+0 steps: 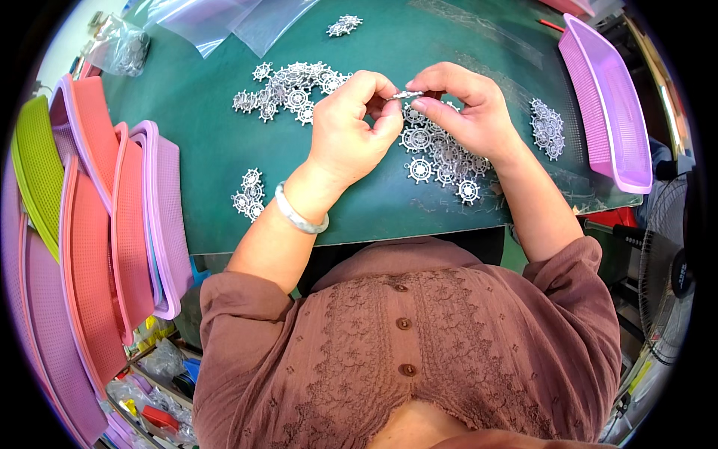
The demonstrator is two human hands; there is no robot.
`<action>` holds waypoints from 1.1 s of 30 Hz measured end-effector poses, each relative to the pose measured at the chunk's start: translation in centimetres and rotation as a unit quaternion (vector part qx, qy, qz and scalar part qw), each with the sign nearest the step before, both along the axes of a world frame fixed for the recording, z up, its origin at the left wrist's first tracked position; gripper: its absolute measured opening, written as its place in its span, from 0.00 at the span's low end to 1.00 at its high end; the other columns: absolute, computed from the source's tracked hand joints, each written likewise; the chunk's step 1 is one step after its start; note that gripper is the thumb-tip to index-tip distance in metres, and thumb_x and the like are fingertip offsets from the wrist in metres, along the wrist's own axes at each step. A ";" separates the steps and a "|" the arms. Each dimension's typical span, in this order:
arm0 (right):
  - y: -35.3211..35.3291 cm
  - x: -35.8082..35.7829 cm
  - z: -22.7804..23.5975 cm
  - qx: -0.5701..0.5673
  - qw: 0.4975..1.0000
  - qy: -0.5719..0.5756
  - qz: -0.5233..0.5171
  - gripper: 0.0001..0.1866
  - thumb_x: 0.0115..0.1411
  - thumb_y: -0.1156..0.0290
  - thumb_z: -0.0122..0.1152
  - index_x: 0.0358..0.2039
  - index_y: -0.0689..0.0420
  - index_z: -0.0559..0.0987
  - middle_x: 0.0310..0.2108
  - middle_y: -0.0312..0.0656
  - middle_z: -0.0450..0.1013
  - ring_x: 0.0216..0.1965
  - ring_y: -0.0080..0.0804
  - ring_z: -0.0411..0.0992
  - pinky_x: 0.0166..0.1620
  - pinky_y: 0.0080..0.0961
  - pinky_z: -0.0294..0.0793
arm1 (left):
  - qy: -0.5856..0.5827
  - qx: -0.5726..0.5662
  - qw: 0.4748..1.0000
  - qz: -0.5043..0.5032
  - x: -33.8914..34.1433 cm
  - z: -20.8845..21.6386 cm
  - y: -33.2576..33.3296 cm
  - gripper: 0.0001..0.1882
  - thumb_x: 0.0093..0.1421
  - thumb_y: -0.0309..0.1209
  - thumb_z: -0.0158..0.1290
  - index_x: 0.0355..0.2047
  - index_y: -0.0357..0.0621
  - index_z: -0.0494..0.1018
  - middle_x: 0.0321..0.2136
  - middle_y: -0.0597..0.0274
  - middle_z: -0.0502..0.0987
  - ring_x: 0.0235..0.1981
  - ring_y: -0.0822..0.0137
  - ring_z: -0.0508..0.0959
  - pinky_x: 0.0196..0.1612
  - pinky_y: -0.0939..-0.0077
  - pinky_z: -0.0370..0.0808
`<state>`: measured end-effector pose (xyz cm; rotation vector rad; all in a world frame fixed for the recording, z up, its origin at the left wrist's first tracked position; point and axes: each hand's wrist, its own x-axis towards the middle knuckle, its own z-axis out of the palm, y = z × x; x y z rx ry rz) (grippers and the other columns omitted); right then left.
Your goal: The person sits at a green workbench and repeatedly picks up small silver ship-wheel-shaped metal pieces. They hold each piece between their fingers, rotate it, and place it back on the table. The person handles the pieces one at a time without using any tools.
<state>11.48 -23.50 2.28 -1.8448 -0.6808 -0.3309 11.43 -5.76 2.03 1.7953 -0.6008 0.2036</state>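
Over the green table, my left hand and my right hand meet and pinch one small silver ship's-wheel charm between their fingertips. The charm is seen edge-on. Under and beside my right hand spreads a pile of silver ship's-wheel charms, partly covered by that hand. Beyond my left hand lies another pile of the same charms. Smaller groups rest near my left forearm, at the right and at the far side.
Stacked pink, purple and green plastic baskets crowd the left side. A purple basket stands at the table's right edge. Clear plastic sheets lie at the back, beside a filled plastic bag. A fan is at the right.
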 end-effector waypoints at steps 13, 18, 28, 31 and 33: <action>-0.1 0.2 -0.2 -0.011 1.000 0.013 -0.025 0.07 0.48 0.78 0.59 0.30 0.59 0.77 0.24 0.36 0.72 0.25 0.20 0.68 0.29 0.16 0.67 | -0.028 -0.141 0.990 -0.017 0.3 -0.5 -0.4 0.13 0.47 0.19 0.55 0.35 0.37 0.68 0.27 0.62 0.74 0.27 0.76 0.75 0.31 0.84 0.73; -0.1 0.1 -0.3 0.004 0.998 0.052 -0.016 0.07 0.48 0.78 0.59 0.31 0.60 0.77 0.25 0.35 0.72 0.26 0.18 0.68 0.30 0.15 0.67 | -0.028 -0.122 0.991 -0.053 0.1 -0.3 0.0 0.20 0.47 0.15 0.53 0.42 0.36 0.64 0.32 0.59 0.72 0.32 0.73 0.74 0.37 0.82 0.72; 0.0 0.0 -0.6 0.110 0.973 0.200 0.022 0.08 0.50 0.77 0.59 0.33 0.62 0.76 0.27 0.33 0.73 0.29 0.15 0.68 0.34 0.12 0.68 | -0.022 -0.111 0.992 -0.055 0.1 -0.3 0.1 0.20 0.48 0.15 0.52 0.43 0.36 0.64 0.33 0.59 0.71 0.33 0.73 0.72 0.37 0.83 0.70; -0.1 -0.1 -0.6 0.134 0.959 0.249 0.024 0.08 0.50 0.76 0.59 0.33 0.64 0.76 0.26 0.32 0.72 0.28 0.14 0.67 0.32 0.12 0.67 | -0.016 -0.078 0.996 -0.038 0.3 -0.4 0.2 0.18 0.49 0.16 0.52 0.42 0.36 0.65 0.31 0.61 0.71 0.30 0.74 0.72 0.34 0.84 0.70; -0.3 -0.1 -0.4 0.143 0.946 0.285 0.051 0.08 0.50 0.75 0.60 0.32 0.64 0.76 0.25 0.32 0.72 0.27 0.13 0.66 0.31 0.11 0.67 | 0.043 -0.107 0.992 -0.046 0.2 -0.4 0.2 0.17 0.50 0.17 0.52 0.42 0.36 0.66 0.29 0.62 0.72 0.28 0.75 0.72 0.31 0.85 0.70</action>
